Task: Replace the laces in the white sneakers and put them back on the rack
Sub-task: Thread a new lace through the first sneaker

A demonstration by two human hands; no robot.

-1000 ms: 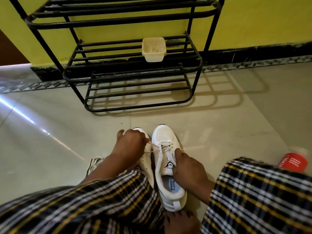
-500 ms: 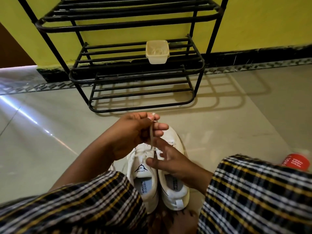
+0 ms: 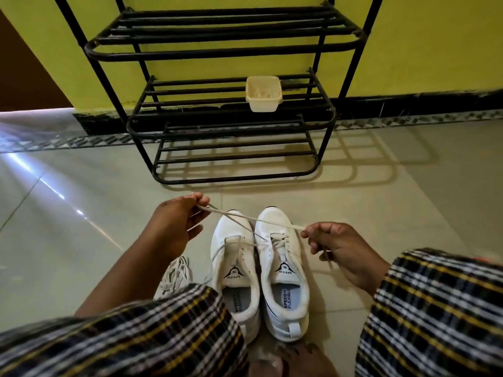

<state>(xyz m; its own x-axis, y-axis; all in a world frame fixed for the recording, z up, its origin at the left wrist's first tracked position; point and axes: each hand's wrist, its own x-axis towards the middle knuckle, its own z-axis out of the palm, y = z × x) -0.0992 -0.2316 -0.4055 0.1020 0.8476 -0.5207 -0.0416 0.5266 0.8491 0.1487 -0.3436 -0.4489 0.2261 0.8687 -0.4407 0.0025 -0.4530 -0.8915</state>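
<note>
Head view, looking down at your lap. Two white sneakers stand side by side on the tiled floor (image 3: 81, 240), toes toward 12 o'clock – the left sneaker (image 3: 236, 270) and the right sneaker (image 3: 283, 273) touching along their inner sides. Your left hand (image 3: 174, 227), at 9 o'clock of the pair, pinches one end of a white lace (image 3: 261, 220) between thumb and fingertips; your right hand (image 3: 343, 248), at 3 o'clock, is curled round the other end. The lace runs taut between both hands, crossing above the toes, and threads through the lowest eyelets of the right sneaker. A loose bundle of laces (image 3: 175, 276) lies on the floor at 8 o'clock of the left sneaker, partly hidden by your checked sleeve (image 3: 136, 336). At 12 o'clock stands the black metal rack (image 3: 228, 126) against a yellow wall – a cream plastic tub (image 3: 263, 93) sits on its middle shelf
</note>
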